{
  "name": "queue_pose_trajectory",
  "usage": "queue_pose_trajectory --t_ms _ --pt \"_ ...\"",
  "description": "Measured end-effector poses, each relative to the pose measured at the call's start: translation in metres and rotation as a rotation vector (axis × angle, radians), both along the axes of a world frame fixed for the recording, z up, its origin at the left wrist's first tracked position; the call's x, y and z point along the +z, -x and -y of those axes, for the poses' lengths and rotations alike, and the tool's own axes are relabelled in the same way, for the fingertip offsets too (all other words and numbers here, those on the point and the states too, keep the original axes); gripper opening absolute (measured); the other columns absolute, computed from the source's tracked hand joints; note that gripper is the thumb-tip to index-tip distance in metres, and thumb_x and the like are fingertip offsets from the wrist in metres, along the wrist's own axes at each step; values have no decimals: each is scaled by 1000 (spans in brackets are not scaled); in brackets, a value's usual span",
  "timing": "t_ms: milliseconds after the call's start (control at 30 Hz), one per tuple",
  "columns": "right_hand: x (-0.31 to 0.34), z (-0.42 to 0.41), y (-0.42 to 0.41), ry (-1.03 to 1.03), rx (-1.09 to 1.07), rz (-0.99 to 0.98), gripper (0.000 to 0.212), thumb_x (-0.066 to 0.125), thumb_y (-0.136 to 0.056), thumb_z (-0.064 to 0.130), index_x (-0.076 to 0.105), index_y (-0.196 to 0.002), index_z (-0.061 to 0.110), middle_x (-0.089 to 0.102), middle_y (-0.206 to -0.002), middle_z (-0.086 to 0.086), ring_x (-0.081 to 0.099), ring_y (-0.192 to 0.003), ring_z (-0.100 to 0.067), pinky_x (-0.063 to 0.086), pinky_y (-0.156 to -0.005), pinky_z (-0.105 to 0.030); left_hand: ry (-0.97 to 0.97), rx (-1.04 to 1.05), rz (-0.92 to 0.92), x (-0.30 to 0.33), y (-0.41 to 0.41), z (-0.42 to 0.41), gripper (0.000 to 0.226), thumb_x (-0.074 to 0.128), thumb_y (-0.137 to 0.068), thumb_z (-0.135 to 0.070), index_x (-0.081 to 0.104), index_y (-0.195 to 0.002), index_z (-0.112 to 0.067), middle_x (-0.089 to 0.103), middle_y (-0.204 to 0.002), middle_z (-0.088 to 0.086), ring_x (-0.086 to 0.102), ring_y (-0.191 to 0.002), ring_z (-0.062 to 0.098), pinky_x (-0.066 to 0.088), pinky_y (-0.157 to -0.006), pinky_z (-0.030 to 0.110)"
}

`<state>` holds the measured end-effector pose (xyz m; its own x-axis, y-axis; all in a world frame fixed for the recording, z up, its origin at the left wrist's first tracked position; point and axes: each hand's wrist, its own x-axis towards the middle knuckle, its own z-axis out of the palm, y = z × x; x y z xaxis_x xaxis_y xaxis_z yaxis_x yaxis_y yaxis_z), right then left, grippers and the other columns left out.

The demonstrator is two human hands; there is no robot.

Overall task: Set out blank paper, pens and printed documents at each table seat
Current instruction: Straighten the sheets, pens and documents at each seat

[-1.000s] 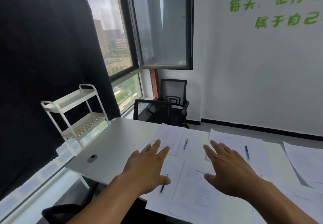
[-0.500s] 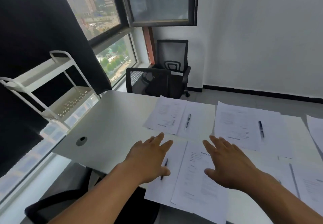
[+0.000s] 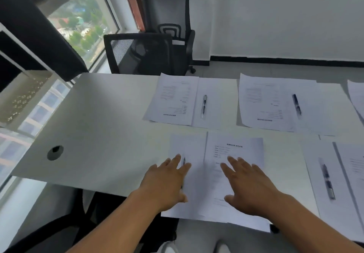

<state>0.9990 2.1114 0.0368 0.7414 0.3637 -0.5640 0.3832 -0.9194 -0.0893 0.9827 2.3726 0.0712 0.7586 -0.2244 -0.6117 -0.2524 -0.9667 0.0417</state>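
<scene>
My left hand (image 3: pixel 165 181) lies flat, fingers spread, over a blank sheet (image 3: pixel 187 148) at the near seat and covers most of a pen (image 3: pixel 184 161). My right hand (image 3: pixel 250 183) is spread over the printed document (image 3: pixel 236 148) next to it. Across the white table (image 3: pixel 98 124) lie a printed document (image 3: pixel 173 100) beside a blank sheet with a pen (image 3: pixel 204 105), and to its right another document (image 3: pixel 262 104) with a pen (image 3: pixel 297 104). A further pen (image 3: pixel 327 178) rests on paper at the near right.
Two black mesh office chairs (image 3: pixel 141 53) stand beyond the far table edge by the window. A round cable hole (image 3: pixel 55 152) sits in the table's left part. A white wire shelf cart (image 3: pixel 21 93) stands at the left. More paper shows at the right edge.
The view has tilted down toward the table. Both hands have stayed spread and moved lower over the near seat's papers.
</scene>
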Motion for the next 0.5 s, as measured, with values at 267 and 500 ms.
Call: queue_pose_trajectory --t_ms 267,500 --pt "-41 -11 -2 28 -52 -44 104 58 -100 65 -4 -174 25 -12 -182 -7 -4 -169 -33 14 -135 -55 -11 -63 -39 -54 -16 -13 102 68 -101 -62 3 -175 -36 -7 -185 3 6 -171 30 26 -132 56" --pt "-71 -12 -8 -4 -75 -25 112 59 -97 73 -8 -173 26 -21 -180 -6 -12 -168 -35 12 -135 -56 -5 -71 26 -89 -18 -19 104 73 -98 -59 2 -173 -38 -10 -184 7 -1 -171 31 21 -134 59"
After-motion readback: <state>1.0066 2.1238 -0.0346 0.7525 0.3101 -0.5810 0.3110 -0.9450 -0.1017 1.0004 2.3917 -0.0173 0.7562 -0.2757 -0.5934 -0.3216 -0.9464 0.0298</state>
